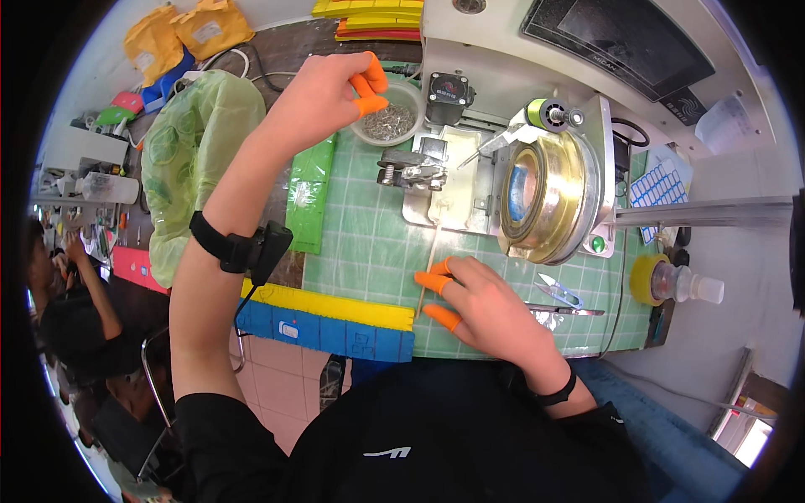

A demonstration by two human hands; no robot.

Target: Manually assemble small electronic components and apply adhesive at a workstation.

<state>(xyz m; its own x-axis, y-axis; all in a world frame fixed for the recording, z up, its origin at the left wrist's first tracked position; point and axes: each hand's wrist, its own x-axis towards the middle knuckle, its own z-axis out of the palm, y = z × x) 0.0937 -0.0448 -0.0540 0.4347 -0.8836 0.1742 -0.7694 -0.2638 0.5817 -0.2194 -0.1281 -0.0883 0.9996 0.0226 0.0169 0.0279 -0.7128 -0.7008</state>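
A green-gridded bench (pixel 360 251) fills the middle, and across its far side stands the white machine (pixel 478 46). Over on the left there's a bulging pale-green bag (pixel 197 134), and here on the machine, a big gold-toned wheel (pixel 572 189). Up goes our eye to the left hand (pixel 323 94), its orange-capped grip curled, thumb and fingertips close together; whether anything's pinched there, I can't tell! Nearer us, the right hand (pixel 495 306) rests low, thumb and forefinger apart, its hold unclear. Then the round bowl (pixel 390 142), right by the left fingertips. A slim stick (pixel 433 256) runs from the machine's tray to the right fingertips, blue-handled snips (pixel 566 293) sit beyond that hand, and tiny metal pieces (pixel 386 126) crowd the bowl.
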